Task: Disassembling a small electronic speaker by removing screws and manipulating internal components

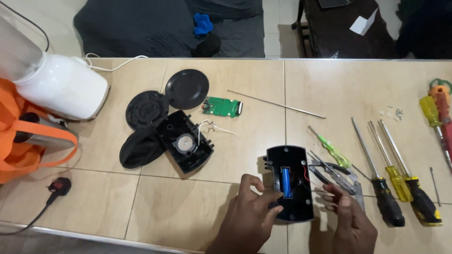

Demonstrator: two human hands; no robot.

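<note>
Black plastic housing (pixel 290 188) with a blue cylindrical cell (pixel 286 182) seated in its middle lies on the tan tiled bench (pixel 188 207), near the front edge. We curl our left hand (pixel 249 214) around its lower left side, fingers closed on it. Our right hand (pixel 346 214) touches its right edge with narrow, pinched fingers. Yellow-and-black screwdrivers (pixel 400 183) lie just right.

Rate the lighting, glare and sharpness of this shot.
Head view: even, soft light, faint shadows; mild sheen on the tiles; the blue battery and screwdrivers look sharp; both hands are slightly soft; the white appliance looks bright at the edge.
</note>
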